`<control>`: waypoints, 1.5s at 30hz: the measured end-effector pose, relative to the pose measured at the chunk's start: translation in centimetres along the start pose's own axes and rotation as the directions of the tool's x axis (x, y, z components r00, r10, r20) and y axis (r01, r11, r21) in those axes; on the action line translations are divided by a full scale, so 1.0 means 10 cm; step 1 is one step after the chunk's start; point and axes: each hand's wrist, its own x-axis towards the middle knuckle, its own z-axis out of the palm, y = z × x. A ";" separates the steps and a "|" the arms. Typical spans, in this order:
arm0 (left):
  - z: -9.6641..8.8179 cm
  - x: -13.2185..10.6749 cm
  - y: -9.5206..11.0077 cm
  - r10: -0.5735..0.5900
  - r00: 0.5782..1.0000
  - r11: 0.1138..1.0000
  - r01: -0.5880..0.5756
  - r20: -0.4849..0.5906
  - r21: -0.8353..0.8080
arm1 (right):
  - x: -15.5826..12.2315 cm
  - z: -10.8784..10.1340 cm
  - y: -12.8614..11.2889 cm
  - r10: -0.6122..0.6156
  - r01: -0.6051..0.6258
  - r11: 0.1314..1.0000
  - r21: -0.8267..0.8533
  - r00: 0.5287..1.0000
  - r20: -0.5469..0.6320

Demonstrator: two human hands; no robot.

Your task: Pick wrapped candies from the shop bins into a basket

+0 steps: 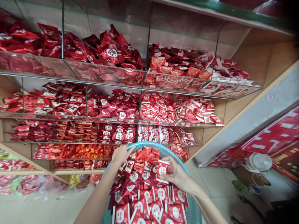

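Pinching a red packet (163,169) upright above the basket (144,145) is the right hand (176,175); the left hand (121,154) rests farther away, grip unclear

A shop: tiered glass bins (144,79) brim with red wrapped sweets (116,53).

— Where is the camera?
— On the person's head, looking forward and down. Both forearms enter from the near bottom edge; the left hand (120,154) and right hand (174,175) sit just under the lens, over a teal basket (193,214).
— How close?
— Close enough to show the white label on the red packet (163,168) pinched in the right hand.
— And beyond?
— It faces the glass-fronted shelves (105,73), near, filling the far and left. The frame is tilted: the shelves slant, and the floor (210,180) drops away at the right.
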 end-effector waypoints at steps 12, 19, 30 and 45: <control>0.02 0.02 -0.02 0.022 1.000 1.000 -0.022 -0.001 0.019 | -0.09 -0.09 -0.05 0.077 -0.021 0.962 -0.273 0.978 0.194; 0.02 0.01 -0.03 0.028 1.000 0.999 -0.028 -0.005 0.016 | -0.03 -0.10 -0.12 0.095 0.063 0.919 -0.389 0.923 0.373; 0.01 0.02 -0.01 0.011 1.000 1.000 -0.011 0.014 0.008 | 0.08 -0.03 0.08 0.261 -0.046 0.903 -0.427 0.849 0.460; -0.02 -0.01 -0.01 0.025 1.000 1.000 -0.025 -0.015 0.008 | 0.45 -0.47 -0.97 -0.284 0.255 0.480 -0.839 0.950 0.126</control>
